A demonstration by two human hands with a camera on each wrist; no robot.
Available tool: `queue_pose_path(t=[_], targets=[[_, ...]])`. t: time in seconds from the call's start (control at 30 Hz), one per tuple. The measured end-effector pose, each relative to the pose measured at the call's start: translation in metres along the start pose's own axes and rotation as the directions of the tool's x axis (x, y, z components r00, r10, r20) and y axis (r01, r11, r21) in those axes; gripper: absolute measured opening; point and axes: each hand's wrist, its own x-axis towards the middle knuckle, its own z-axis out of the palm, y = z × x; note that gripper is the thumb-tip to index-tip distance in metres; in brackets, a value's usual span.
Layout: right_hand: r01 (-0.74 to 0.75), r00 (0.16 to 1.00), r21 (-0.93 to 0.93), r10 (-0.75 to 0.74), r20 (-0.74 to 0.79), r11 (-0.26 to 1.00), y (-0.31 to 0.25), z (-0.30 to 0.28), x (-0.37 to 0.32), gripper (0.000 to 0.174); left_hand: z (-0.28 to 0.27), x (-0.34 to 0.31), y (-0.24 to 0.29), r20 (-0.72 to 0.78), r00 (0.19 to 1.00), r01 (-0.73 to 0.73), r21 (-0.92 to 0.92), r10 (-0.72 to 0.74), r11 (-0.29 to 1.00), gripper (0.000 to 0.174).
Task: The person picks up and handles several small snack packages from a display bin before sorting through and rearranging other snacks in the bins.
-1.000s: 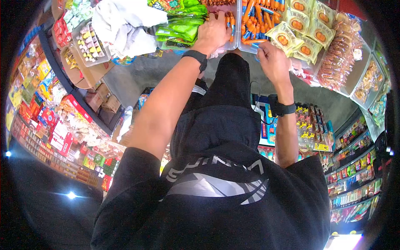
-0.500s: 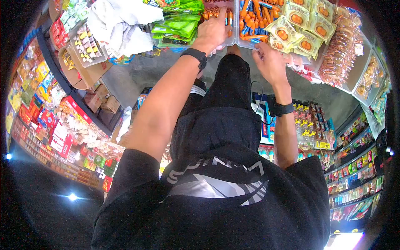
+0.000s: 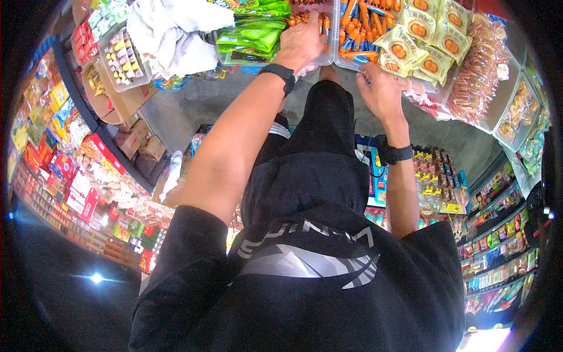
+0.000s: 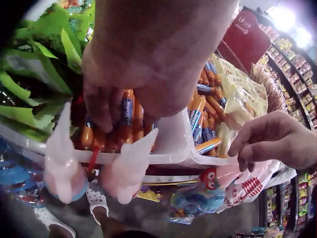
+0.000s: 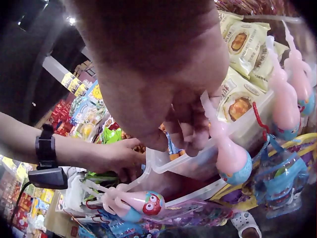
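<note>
In the head view my left hand point(image 3: 300, 46) reaches into a clear plastic bin, its index finger stretched forward. From the left wrist, the other fingers point down among orange wrapped sausages point(image 4: 127, 113) and touch them. My right hand point(image 3: 380, 91) is at the front rim of the neighbouring bin point(image 4: 208, 160), which holds more sausages with blue labels point(image 3: 359, 36). Its fingers point(image 4: 242, 144) hang loosely bent beside the rim, with nothing seen between them. In the right wrist view these fingers overlap the bin's edge, near a blue-and-orange sausage wrapper point(image 5: 173, 148).
Green packets point(image 3: 252, 36) lie left of the sausages, yellow pastry packets point(image 3: 435, 63) to the right. Pink bulb-shaped toys point(image 5: 233, 161) hang along the bins' front. A white cloth point(image 3: 176, 32) and a candy tray point(image 3: 121, 61) are farther left. Stocked shelves point(image 3: 498, 237) stand behind.
My right hand has drawn back slightly from the sausages toward the bin's front rim, its fingers loosening. The left hand stays over its bin, with the index finger now stretched out.
</note>
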Motion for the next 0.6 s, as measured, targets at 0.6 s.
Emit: queue_pose_path(t=[0.6], targets=[[0.012,1.0,0.066,-0.01,-0.026,0.998,0.005,0.009,-0.001,0.018,0.014,0.003,-0.004,-0.08,0.995,0.037,-0.232,-0.057,0.972,0.06]])
